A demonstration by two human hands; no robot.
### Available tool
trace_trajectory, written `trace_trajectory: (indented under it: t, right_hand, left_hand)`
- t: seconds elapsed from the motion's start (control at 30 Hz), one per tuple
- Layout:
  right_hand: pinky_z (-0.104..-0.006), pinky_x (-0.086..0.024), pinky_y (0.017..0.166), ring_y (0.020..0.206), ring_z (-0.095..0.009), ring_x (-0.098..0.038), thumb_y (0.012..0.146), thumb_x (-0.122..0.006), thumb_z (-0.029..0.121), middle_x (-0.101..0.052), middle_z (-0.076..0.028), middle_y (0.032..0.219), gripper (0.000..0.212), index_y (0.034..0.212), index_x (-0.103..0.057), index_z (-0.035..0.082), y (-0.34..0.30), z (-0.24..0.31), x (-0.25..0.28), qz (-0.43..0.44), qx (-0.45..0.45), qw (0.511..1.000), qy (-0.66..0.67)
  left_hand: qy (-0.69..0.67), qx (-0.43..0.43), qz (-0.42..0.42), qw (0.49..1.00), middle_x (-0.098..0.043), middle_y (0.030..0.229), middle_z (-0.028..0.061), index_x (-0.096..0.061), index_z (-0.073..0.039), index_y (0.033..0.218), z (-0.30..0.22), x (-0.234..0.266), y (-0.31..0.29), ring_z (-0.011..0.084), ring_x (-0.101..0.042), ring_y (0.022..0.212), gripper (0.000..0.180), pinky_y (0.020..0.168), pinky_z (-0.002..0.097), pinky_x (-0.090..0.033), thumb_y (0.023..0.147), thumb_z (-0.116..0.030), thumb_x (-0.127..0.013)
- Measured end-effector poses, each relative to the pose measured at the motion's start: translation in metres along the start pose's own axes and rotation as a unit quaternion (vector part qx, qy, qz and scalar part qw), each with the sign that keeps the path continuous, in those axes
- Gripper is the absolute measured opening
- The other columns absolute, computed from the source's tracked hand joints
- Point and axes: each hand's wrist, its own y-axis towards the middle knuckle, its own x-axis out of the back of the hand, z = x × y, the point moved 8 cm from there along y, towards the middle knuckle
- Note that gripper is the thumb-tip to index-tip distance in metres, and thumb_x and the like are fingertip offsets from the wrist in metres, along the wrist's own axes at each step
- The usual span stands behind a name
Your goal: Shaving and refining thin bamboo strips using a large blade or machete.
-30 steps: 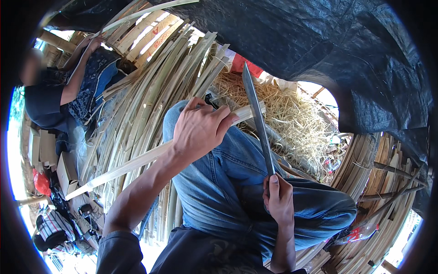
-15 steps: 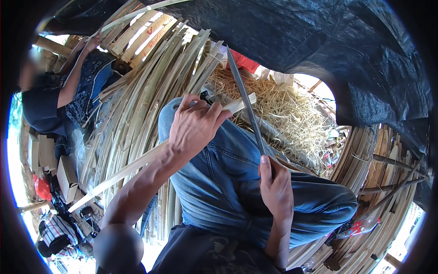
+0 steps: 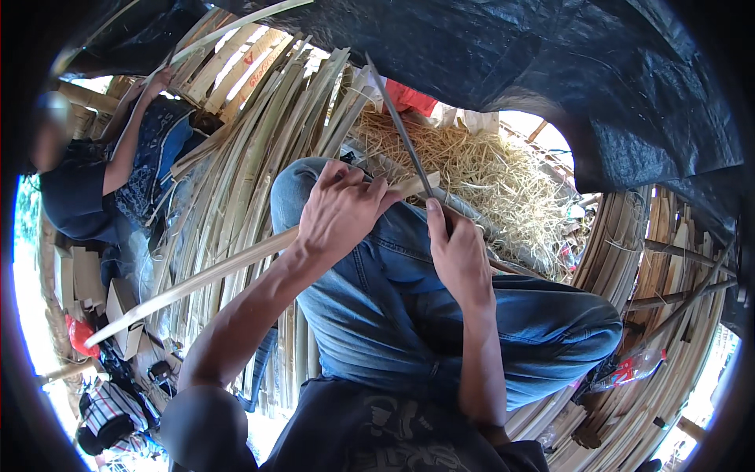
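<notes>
Far L, a co-worker (image 3: pixel 75 197) in a dark tee sits w/ arms up, one hand (image 3: pixel 160 82) nr the low end of a long curved strip (image 3: pixel 244 26). Below, a red bag (image 3: pixel 80 337), a few boxes (image 3: pixel 122 311) & a striped bag (image 3: pixel 114 409). Next, a big bundle of long split strips (image 3: pixel 236 181) fans upward beside the wearer's jeans (image 3: pixel 362 315)

The pale strip (image 3: pixel 197 280) runs diag. across: lower-L end in front of the red bag, mid part under the L wrist, upper-R end jutting just past the fingers, above the raised knee. L hand (image 3: pixel 338 208) has it, grip closed round it nr that upper end, knuckles up

Long knife (image 3: pixel 399 123) slants up-L, tip by the tarp's lower edge; nr its handle the blade crosses over the strip's end, can't tell if the edge touches. R hand (image 3: pixel 462 256) has the handle, grip wrapped tight, thumb along the top, just R of the L hand

Behind, a heap of straw-like shavings (image 3: pixel 480 173); above, a black tarp (image 3: pixel 550 63). Far R, a clear bottle w/ red label (image 3: pixel 638 366) by stacked strips (image 3: pixel 684 315)
</notes>
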Motion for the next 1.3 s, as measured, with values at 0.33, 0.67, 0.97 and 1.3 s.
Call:
trace_trajectory:
  t: [0.33,0.67,0.97,1.3]
  right_hand:
    - [-0.0512,-0.043,0.06,0.072,-0.052,-0.056,0.108,-0.05,0.032,-0.057,-0.029,0.068,0.041,0.088,-0.057,-0.003,-0.066,-0.035,0.005,0.024,-0.045,0.996,0.076]
    - [-0.0367,-0.041,0.051,0.048,-0.018,-0.051,0.107,-0.052,0.044,-0.048,-0.012,0.053,0.051,0.087,-0.054,-0.003,-0.065,-0.034,0.0,0.107,-0.075,0.972,0.196]
    - [-0.0391,-0.039,0.052,0.048,-0.033,-0.05,0.105,-0.056,0.029,-0.049,-0.018,0.057,0.037,0.087,-0.054,-0.003,-0.07,-0.035,0.007,0.049,0.018,0.982,0.184]
    - [-0.0462,-0.043,0.053,0.058,-0.045,-0.06,0.102,-0.061,0.028,-0.054,-0.023,0.057,0.033,0.089,-0.061,-0.002,-0.066,-0.02,0.021,-0.031,0.097,0.992,0.075]
  left_hand:
    - [0.018,-0.069,-0.036,0.997,-0.058,0.058,-0.0028,-0.065,-0.014,0.077,-0.016,0.009,-0.006,0.0149,-0.058,0.07,0.028,0.084,0.0337,-0.044,0.088,-0.037,-0.076]
    - [0.003,-0.045,0.005,0.999,-0.067,0.071,-0.0009,-0.067,-0.013,0.083,-0.01,0.009,-0.008,0.015,-0.058,0.075,0.024,0.088,0.0335,-0.041,0.088,-0.035,-0.076]
    - [-0.112,-0.021,0.074,0.991,-0.066,0.08,0.0086,-0.06,-0.006,0.101,-0.014,0.023,-0.002,0.0287,-0.065,0.08,0.028,0.077,0.0414,-0.047,0.092,-0.029,-0.073]
    - [-0.187,0.075,0.167,0.965,-0.063,0.066,0.0235,-0.052,0.0,0.096,-0.012,-0.002,-0.001,0.0444,-0.067,0.066,0.029,0.061,0.0531,-0.052,0.104,-0.028,-0.057]
